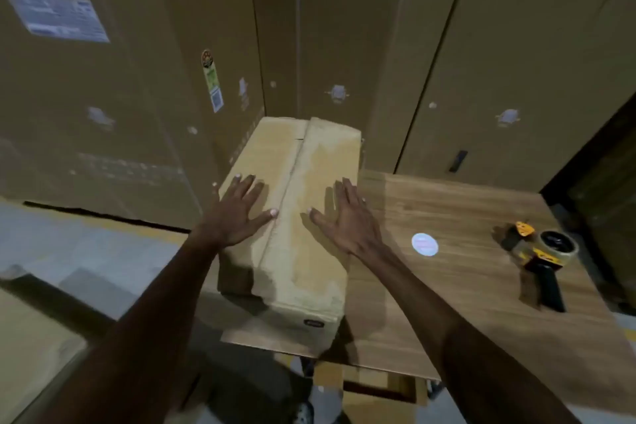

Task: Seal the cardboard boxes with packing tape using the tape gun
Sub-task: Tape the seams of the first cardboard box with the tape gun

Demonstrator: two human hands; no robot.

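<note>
While I look down from my head, my left hand [237, 213] and right hand [347, 217] lie flat on the box [296, 217], fingers straight and spread, one on each top flap beside the middle seam. Off to my right, the tape gun [540, 258] rests untouched on the table [447, 286], well apart from the box.

Left hand [237, 213] and right hand [347, 217] flat, palms down, fingers spread; both arms outstretched.
</note>
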